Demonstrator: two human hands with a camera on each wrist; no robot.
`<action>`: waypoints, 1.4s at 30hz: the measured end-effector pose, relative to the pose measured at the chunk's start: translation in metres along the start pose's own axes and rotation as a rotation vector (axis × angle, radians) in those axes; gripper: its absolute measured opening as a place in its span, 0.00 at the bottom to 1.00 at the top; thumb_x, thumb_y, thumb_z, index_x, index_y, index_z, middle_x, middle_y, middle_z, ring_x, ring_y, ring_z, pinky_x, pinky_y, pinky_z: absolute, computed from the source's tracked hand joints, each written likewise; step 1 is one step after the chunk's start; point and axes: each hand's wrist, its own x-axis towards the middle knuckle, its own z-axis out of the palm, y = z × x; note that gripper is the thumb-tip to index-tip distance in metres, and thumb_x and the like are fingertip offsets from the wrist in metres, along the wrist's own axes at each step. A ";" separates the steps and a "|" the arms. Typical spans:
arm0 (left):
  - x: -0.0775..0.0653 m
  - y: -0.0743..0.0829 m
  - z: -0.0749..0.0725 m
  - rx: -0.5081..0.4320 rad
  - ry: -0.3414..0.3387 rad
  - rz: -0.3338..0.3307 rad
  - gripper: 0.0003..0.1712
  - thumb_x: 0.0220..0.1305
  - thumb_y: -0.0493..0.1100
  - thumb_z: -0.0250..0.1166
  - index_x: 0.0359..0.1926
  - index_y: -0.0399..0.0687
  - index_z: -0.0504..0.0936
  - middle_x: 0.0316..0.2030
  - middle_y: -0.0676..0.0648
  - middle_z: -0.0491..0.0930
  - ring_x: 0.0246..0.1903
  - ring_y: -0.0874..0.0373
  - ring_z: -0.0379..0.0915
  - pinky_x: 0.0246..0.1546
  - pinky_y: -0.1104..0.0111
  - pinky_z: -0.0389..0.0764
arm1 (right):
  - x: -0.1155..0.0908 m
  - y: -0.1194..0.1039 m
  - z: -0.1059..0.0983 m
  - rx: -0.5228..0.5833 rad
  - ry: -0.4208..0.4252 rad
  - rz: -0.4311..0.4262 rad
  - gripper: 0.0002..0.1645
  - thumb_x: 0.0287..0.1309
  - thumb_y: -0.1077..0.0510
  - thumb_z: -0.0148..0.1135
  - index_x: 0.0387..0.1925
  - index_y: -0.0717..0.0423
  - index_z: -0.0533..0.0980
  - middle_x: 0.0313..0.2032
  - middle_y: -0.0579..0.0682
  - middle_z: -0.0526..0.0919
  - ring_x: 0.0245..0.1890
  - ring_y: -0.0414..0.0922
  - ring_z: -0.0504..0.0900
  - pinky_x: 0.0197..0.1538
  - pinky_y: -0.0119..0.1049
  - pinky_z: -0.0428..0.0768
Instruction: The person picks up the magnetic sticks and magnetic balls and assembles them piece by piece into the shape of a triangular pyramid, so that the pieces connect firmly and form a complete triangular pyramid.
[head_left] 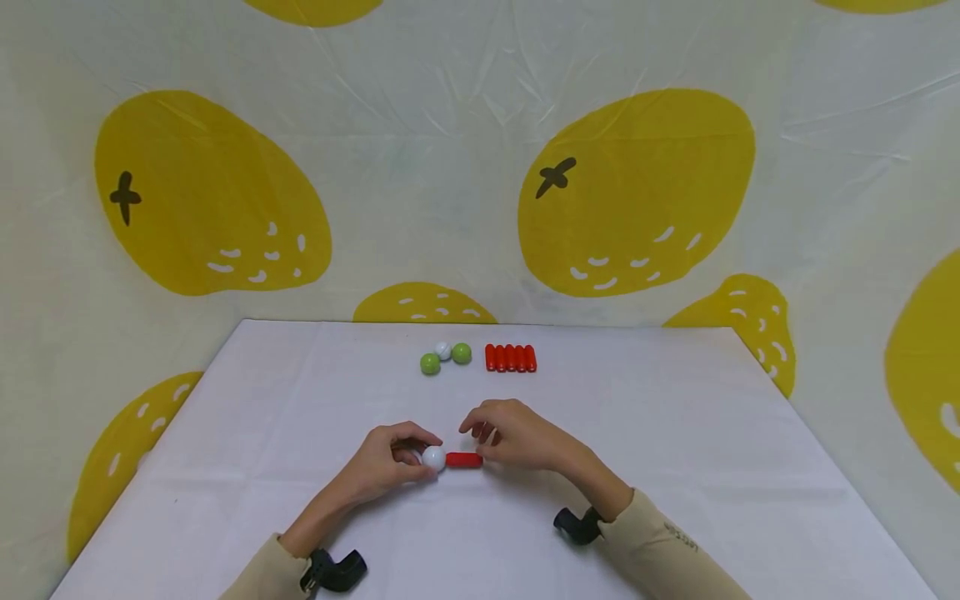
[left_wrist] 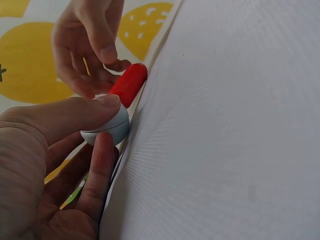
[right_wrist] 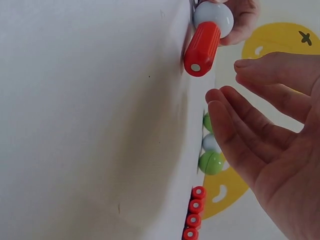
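Observation:
A white ball (head_left: 433, 457) lies on the cloth, pinched between the thumb and fingers of my left hand (head_left: 390, 458). In the left wrist view a seam line runs round this ball. From its right side a short red stick (head_left: 464, 460) points out, end against the ball. The right wrist view shows the stick's ridged side and a pale round spot on its free end. Close by that free end is my right hand (head_left: 517, 435), fingers loosely bent and apart. Nothing sits between its thumb and fingertips in the right wrist view (right_wrist: 272, 120).
Further back on the white-covered table (head_left: 637, 400) a small white ball (head_left: 443, 351) sits between two green balls (head_left: 430, 363). To their right several red sticks (head_left: 511, 358) lie side by side in a row. A lemon-print cloth (head_left: 420, 208) hangs behind the table.

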 end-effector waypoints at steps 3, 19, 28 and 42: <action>0.000 -0.001 0.001 0.009 0.002 -0.002 0.22 0.53 0.40 0.80 0.51 0.48 0.88 0.46 0.45 0.86 0.32 0.62 0.82 0.37 0.75 0.81 | 0.000 0.001 -0.001 0.004 0.001 0.010 0.19 0.64 0.62 0.67 0.56 0.53 0.82 0.47 0.49 0.87 0.44 0.42 0.84 0.45 0.26 0.82; -0.001 0.001 0.001 0.012 0.009 -0.023 0.22 0.52 0.41 0.81 0.50 0.51 0.88 0.45 0.46 0.86 0.32 0.60 0.81 0.37 0.76 0.81 | 0.005 0.014 -0.019 0.021 0.048 0.043 0.18 0.63 0.63 0.67 0.55 0.56 0.82 0.46 0.53 0.87 0.44 0.43 0.84 0.47 0.35 0.86; 0.000 0.001 0.001 0.000 0.009 -0.029 0.23 0.51 0.40 0.81 0.50 0.51 0.88 0.43 0.46 0.86 0.32 0.61 0.81 0.37 0.76 0.80 | 0.013 0.027 -0.031 0.014 0.104 0.093 0.17 0.63 0.62 0.68 0.54 0.57 0.82 0.45 0.53 0.87 0.44 0.42 0.83 0.47 0.36 0.86; -0.001 0.001 0.001 0.003 0.002 -0.022 0.23 0.53 0.40 0.81 0.51 0.50 0.88 0.45 0.46 0.86 0.32 0.60 0.81 0.38 0.76 0.81 | 0.052 0.044 -0.038 0.007 0.217 0.116 0.19 0.66 0.59 0.66 0.56 0.59 0.80 0.45 0.52 0.86 0.45 0.46 0.82 0.52 0.40 0.84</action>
